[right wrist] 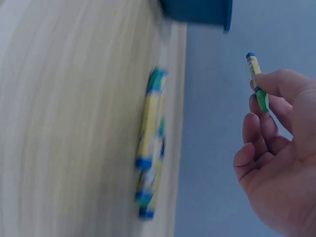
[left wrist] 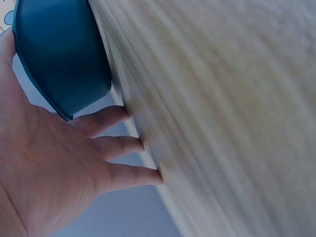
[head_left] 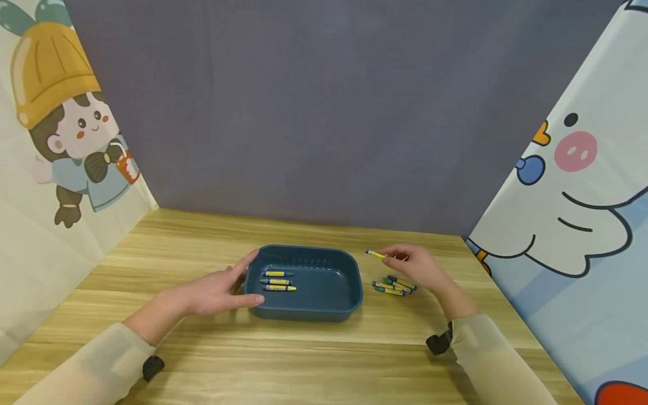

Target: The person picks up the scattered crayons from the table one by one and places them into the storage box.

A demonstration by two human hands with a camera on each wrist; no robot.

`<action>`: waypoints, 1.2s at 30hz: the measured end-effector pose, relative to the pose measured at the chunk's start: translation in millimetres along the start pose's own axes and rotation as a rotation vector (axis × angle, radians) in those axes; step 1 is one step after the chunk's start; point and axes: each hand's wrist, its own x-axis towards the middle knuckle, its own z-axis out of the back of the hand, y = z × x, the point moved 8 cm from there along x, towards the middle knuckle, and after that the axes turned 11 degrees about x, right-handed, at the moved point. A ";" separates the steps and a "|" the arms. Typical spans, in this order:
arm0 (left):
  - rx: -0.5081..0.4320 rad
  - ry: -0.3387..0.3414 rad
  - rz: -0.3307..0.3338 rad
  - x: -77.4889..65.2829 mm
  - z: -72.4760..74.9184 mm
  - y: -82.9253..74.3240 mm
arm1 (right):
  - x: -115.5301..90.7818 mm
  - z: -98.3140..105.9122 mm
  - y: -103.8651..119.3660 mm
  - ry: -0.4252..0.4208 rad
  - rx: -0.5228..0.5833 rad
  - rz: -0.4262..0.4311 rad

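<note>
In the head view my left hand (head_left: pixel 217 289) spans the left end of a dark blue plastic tray (head_left: pixel 309 316). Its thumb lies over the near rim and its forefinger reaches the far corner. The left wrist view shows the other fingers (left wrist: pixel 116 147) stretched out, tips at the tabletop. Three crayons (head_left: pixel 278 282) in yellow wrappers lie side by side in the tray's left part. Right of the tray, my right hand (head_left: pixel 417 270) pinches a green crayon (right wrist: pixel 253 66) between thumb and fingers, raised above the table. Below that hand lies a loose pile of several crayons (head_left: pixel 392 291).
The wood-grain table (head_left: pixel 283 365) meets a grey backdrop (head_left: pixel 314 124) behind the tray. Cartoon-printed panels stand at the left (head_left: pixel 30 236) and right (head_left: pixel 597 304).
</note>
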 end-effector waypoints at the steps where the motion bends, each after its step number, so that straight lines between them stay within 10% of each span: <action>1: -0.001 0.000 0.001 0.1 0.2 -0.1 | 0.0 -2.9 6.7 -0.001 0.014 0.014; 18: 0.015 -0.013 -0.007 -0.7 1.8 1.5 | 0.0 -102.4 91.6 0.193 0.044 0.181; 36: -0.007 0.004 -0.014 -1.5 1.5 0.1 | 27.7 -197.7 123.4 0.227 -0.110 0.178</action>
